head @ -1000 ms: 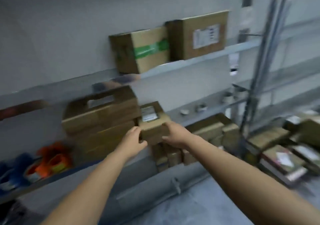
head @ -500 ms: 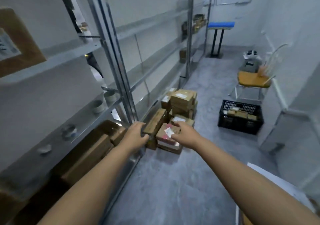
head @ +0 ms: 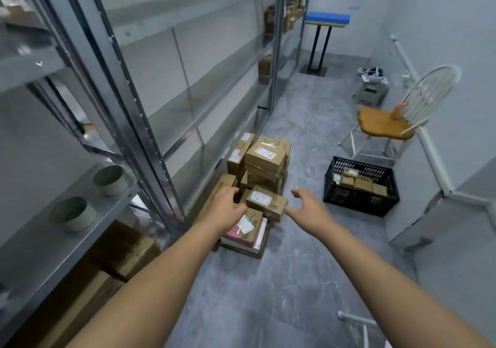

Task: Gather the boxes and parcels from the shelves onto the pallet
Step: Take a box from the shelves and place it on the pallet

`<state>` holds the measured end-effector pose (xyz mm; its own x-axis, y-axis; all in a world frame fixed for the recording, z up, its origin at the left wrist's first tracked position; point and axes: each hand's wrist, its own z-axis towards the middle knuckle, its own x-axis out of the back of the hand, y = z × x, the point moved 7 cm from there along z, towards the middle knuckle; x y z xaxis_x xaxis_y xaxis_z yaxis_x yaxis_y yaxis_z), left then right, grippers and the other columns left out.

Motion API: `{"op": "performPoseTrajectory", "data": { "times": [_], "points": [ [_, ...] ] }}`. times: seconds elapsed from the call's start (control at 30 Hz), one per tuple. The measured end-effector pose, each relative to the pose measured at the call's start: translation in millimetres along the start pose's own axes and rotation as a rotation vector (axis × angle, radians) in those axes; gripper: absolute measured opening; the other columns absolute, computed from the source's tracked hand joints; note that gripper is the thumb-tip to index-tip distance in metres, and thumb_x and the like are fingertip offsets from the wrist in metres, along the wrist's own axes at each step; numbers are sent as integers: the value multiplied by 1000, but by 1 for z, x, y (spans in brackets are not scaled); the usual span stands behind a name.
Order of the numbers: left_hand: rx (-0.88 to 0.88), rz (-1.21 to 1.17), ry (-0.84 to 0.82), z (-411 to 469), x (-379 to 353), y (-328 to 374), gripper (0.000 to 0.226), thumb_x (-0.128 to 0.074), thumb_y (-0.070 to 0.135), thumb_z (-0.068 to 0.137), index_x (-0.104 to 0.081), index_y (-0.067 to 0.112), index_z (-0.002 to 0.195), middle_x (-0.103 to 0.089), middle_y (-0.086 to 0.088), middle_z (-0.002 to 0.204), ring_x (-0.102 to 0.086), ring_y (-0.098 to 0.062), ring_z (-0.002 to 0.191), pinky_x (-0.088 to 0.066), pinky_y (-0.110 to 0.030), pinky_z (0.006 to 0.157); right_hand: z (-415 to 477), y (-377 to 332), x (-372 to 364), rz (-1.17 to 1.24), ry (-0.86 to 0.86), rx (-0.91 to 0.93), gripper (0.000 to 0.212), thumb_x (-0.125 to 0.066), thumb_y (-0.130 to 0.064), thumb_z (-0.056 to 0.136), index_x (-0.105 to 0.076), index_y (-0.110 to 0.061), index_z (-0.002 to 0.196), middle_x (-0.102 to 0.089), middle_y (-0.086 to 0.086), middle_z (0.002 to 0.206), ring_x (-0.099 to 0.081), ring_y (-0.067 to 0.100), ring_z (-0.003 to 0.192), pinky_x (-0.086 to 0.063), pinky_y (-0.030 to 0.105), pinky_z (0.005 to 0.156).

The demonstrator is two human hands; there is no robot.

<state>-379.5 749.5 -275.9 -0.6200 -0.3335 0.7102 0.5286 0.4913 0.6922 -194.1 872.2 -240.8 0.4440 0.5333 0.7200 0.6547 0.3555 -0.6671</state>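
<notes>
Two bare forearms come in from the lower edge, cut off there, and stretch toward the pile (head: 264, 159) of cardboard boxes on the floor (head: 268, 294). Nearer than the pile and to its right, a white tube frame (head: 357, 321) is cropped by the edge and cannot be identified. Left of the pile's near end, cartons (head: 126, 251) sit in shadow under the rack's (head: 150, 122) lowest shelf, their outlines blurred. The boxes hide what the pile stands on, so whether a pallet lies beneath cannot be told.

A small labelled box (head: 265, 202) lies at the pile's near end, above a flat parcel (head: 248, 227) with a pink patch. The left hand (head: 224, 210) shows its back, its fingers loosely bent and foreshortened, just beside the box's left end. The right hand (head: 308, 209) is spread wide, its thumb tip just beside the box's right end. Whether either hand touches the box cannot be told, but neither wraps round it.

The floor is grey, mottled concrete. The metal rack runs along the pile's left side, with two bowls (head: 110, 176) on a shelf left of the pile. Right of the pile stands a black crate (head: 359, 186) holding small parcels, and beyond that a chair (head: 386, 123) with a wooden seat. Past the pile's far end a blue-topped stool (head: 327, 18) stands by the white end wall. Boxes on the far shelves there are too blurred to count.
</notes>
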Motion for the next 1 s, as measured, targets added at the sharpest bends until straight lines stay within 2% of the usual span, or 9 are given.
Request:
{"op": "performPoseTrajectory", "data": {
  "times": [0.2,0.3,0.4,0.47,0.57,0.67,0.77,0.9,1.0],
  "points": [
    [137,-25,-47,100,-20,-55,58,-59,33,90,-39,22,143,-39,1,147,-46,-19,127,-38,-28,91,117,19,-59,73,-117,-109,61,-65,-34,87,-43,-16,142,-47,4,143,-47,20,128,-37,27,101],
    [197,-42,-48,161,-34,-79,57,-58,32,91,-39,22,143,-39,-1,146,-47,-20,126,-41,-32,96,187,32,-86,80,-150,-143,61,-65,-32,87,-43,-16,142,-49,5,143,-48,21,128,-40,33,105],
    [254,-111,-34,222,-62,-105,55,-57,31,92,-39,21,143,-38,-1,146,-47,-19,125,-39,-28,94,261,50,-118,57,-180,-165,65,-65,-35,88,-40,-14,144,-45,7,146,-46,24,131,-40,37,107],
    [310,-136,-53,254,-87,-130,55,-57,35,91,-40,23,142,-41,1,141,-52,-14,113,-46,-27,86,302,67,-146,57,-220,-172,65,-64,-34,89,-38,-13,145,-44,9,146,-45,26,131,-40,39,108],
    [368,-137,-53,299,-122,-176,48,-59,35,91,-46,22,136,-45,5,120,-56,-10,86,-53,-27,63,362,101,-191,31,-272,-197,64,-64,-27,89,-37,-9,144,-44,13,146,-44,28,131,-38,39,109],
    [448,-154,-79,335,-165,-239,43,-61,34,91,-49,21,130,-43,7,108,-60,-17,85,-59,-41,72,413,149,-239,28,-289,-276,62,-63,-26,90,-38,-8,144,-46,12,145,-47,29,129,-40,40,106],
    [488,-155,-115,363,-217,-315,35,-62,38,90,-55,19,118,-58,1,102,-62,-16,80,-59,-38,68,446,207,-301,97,-292,-361,52,-61,-22,91,-45,-11,139,-56,10,135,-55,27,119,-47,38,96],
    [516,-82,-206,394,-290,-416,41,-63,34,89,-57,11,122,-60,-10,116,-60,-26,105,-52,-42,89,465,282,-399,149,-329,-436,53,-64,-17,89,-46,-8,137,-55,4,131,-53,23,120,-46,40,99],
    [528,46,-189,409,-335,-459,56,-62,37,89,-45,10,135,-50,-7,134,-43,-26,123,-40,-38,104,464,334,-456,203,-295,-555,64,-69,-18,86,-38,-3,140,-50,11,137,-50,28,125,-43,45,104]
  ]
}}
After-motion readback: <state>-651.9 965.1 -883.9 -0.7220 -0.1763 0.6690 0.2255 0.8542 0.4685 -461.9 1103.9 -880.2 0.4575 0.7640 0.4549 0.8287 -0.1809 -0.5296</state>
